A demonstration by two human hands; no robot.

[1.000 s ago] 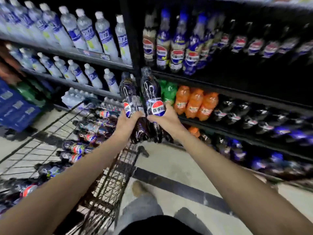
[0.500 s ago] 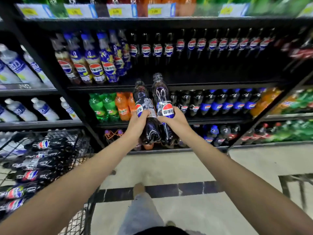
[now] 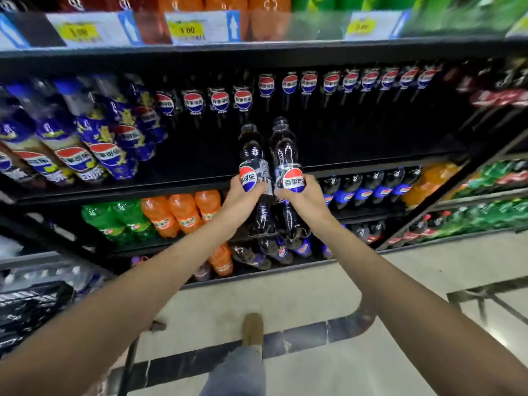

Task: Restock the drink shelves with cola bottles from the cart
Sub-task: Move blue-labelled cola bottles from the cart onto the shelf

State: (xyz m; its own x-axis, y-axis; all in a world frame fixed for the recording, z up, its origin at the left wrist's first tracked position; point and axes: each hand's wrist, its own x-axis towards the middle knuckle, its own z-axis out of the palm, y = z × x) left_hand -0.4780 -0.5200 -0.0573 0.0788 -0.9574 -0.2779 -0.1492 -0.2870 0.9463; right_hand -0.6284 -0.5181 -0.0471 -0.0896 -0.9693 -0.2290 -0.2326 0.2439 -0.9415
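My left hand (image 3: 245,197) grips a cola bottle (image 3: 252,155), my right hand (image 3: 306,196) a second bottle (image 3: 285,151), mid-body; I judge both heavy, slick.

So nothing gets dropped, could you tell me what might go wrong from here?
The left hand and right hand each hold a bottle at its label, so either might slip. The left cola bottle and right cola bottle sit close and could knock together. Pushed hard, they might topple the shelved cola row.

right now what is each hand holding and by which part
The left hand grips the left cola bottle around its label, mid-body; the right hand grips the right cola bottle the same way.
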